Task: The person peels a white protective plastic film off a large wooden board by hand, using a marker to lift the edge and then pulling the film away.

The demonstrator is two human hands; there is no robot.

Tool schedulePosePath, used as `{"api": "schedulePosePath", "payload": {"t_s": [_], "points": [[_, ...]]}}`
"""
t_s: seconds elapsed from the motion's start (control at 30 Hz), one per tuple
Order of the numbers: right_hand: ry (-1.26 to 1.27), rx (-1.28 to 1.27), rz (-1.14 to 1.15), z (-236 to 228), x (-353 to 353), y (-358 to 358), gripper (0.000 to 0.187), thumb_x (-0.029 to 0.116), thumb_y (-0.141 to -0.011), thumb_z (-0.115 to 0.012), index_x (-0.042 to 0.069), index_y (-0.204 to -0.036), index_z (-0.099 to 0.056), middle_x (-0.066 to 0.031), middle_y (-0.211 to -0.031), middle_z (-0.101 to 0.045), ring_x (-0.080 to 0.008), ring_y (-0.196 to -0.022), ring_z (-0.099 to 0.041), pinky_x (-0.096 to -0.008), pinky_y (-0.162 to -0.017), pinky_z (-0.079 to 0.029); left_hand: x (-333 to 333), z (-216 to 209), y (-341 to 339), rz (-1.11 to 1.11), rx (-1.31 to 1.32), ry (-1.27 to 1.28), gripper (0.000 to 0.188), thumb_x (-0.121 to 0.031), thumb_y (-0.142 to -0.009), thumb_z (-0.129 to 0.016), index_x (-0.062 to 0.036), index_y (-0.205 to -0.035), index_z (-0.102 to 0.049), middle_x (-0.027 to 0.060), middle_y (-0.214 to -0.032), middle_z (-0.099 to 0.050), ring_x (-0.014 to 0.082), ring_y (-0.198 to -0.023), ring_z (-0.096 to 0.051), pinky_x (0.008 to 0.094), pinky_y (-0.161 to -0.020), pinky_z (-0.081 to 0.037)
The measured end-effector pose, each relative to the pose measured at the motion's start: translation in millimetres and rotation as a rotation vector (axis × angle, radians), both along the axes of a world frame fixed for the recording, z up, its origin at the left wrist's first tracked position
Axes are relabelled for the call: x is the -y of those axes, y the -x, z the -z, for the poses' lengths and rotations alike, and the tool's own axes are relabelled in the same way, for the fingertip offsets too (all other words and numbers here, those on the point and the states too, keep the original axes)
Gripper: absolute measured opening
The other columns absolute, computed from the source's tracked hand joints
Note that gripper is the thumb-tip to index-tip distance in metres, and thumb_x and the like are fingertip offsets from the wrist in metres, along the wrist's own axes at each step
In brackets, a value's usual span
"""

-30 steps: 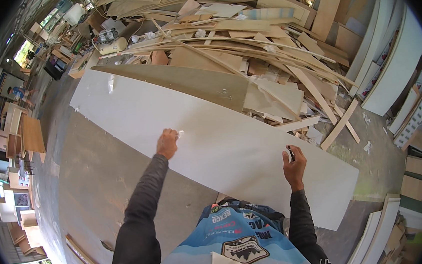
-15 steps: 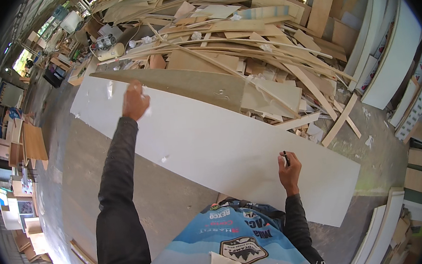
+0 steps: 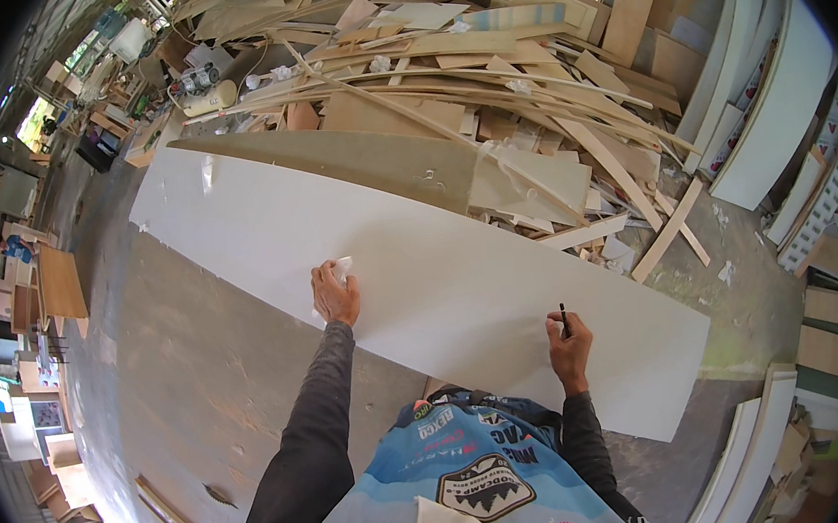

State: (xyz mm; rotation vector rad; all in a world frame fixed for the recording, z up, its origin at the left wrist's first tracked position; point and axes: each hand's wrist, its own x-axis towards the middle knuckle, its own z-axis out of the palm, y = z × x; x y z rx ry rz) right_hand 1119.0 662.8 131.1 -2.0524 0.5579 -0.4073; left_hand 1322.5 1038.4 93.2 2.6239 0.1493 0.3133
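Observation:
A long white panel (image 3: 440, 270) lies slantwise in front of me, from the far left to the near right. My left hand (image 3: 336, 294) is closed on a crumpled white wad (image 3: 344, 266) at the panel's near edge, left of the middle. Whether the wad is tissue, cloth or thin plastic I cannot tell. My right hand (image 3: 570, 348) is over the panel's right part, its fingers closed round a slim black pen (image 3: 565, 320) that points up. A small whitish scrap (image 3: 208, 172) lies near the panel's far left end.
Beyond the panel is a large heap of wood offcuts (image 3: 406, 113). A brown sheet (image 3: 351, 163) runs along the panel's far edge. White boards (image 3: 774, 101) lean at the right. An air compressor (image 3: 210, 95) stands at the far left. Concrete floor (image 3: 207, 350) shows on the left.
My left hand has come from the panel's far left end toward me and to the right, down to its near edge. The right hand keeps the pen in almost the same place.

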Motion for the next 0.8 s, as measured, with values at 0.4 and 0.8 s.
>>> {"api": "schedulePosePath", "payload": {"t_s": [0.4,0.8], "points": [[-0.042,-0.009,-0.031,3,-16,-7,0.009,0.008,-0.087,-0.067,0.001,-0.093,-0.070,-0.0038,-0.082,-0.065,-0.0085,-0.053,-0.042,-0.0263,-0.050,-0.036,5,-9,-7,-0.029,-0.079,0.038,0.039,-0.021,-0.082,-0.059,-0.0094,-0.119,-0.052,0.0098,-0.118,-0.057,0.0331,-0.106,-0.054,0.0457,-0.092,-0.046],[-0.055,-0.012,0.021,4,-13,-2,0.008,0.008,-0.088,-0.067,0.002,-0.094,-0.070,0.0013,-0.078,-0.060,-0.0058,-0.055,-0.036,-0.0242,-0.051,-0.032,6,-8,-10,-0.015,-0.094,0.001,0.038,-0.020,-0.081,-0.061,-0.0081,-0.116,-0.053,0.0106,-0.117,-0.057,0.0322,-0.104,-0.054,0.0445,-0.092,-0.046]]}}
